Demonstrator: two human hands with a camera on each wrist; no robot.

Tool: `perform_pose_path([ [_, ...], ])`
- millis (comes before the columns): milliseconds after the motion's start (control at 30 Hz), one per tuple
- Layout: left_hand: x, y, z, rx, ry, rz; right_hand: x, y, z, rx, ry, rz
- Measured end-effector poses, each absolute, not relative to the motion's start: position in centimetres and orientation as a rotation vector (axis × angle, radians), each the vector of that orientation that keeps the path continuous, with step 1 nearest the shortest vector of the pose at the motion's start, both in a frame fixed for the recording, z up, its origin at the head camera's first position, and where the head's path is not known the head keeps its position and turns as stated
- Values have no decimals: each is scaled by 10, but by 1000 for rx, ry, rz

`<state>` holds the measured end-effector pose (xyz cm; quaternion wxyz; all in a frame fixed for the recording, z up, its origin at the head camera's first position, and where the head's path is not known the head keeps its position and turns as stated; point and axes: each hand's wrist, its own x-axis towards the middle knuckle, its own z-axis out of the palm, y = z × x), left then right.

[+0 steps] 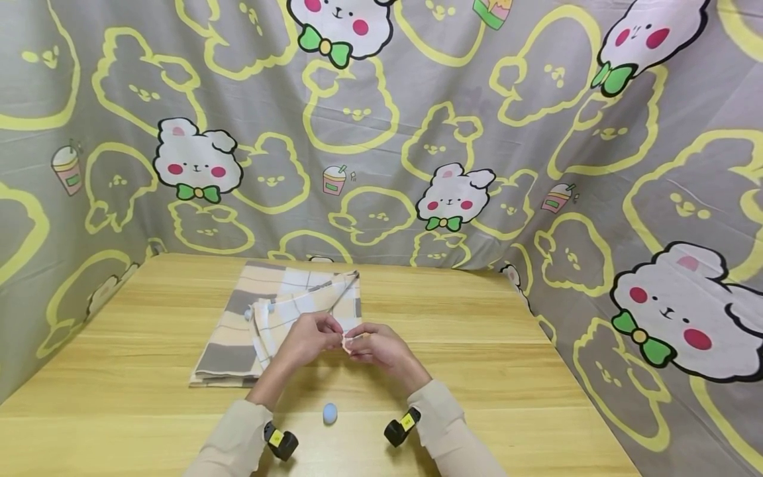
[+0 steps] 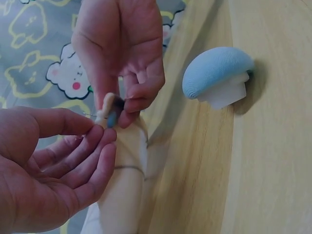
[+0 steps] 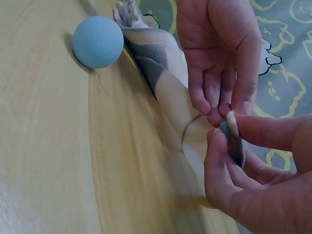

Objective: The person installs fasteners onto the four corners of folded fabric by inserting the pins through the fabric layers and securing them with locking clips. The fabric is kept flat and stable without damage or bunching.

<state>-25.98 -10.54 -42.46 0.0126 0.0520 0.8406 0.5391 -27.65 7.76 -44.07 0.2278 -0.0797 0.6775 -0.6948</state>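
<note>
A folded plaid cloth [image 1: 238, 324] in beige, grey and white lies on the table, with one corner lifted toward me. My left hand [image 1: 310, 338] pinches the raised cloth corner [image 2: 110, 103] from one side. From the other side, my right hand [image 1: 381, 348] pinches the same corner between thumb and fingers. A thin pin [image 2: 90, 115] sticks out by the left fingertips, and a small bluish piece [image 3: 224, 128] shows at the cloth's edge; fingers hide most of it. Nearer me stands a mushroom-shaped piece [image 2: 219, 75] with a light blue cap and white stem, touched by neither hand.
Two small light blue pieces [image 1: 248, 315] sit at the cloth's left part. The wooden table [image 1: 453, 318] carries all of this. A grey curtain [image 1: 369, 132] with rabbit prints hangs behind and along both sides. Black cameras [image 1: 281, 442] are strapped at both wrists.
</note>
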Motion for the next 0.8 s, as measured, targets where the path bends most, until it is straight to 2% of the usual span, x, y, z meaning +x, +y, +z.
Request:
perform_pose_path([
  [600, -259, -104, -424, 175, 2620, 1650, -277, 77, -444, -178, 1884, -1934],
  [800, -255, -106, -414, 201, 2710, 1499, -278, 76, -444, -165, 1907, -1944],
])
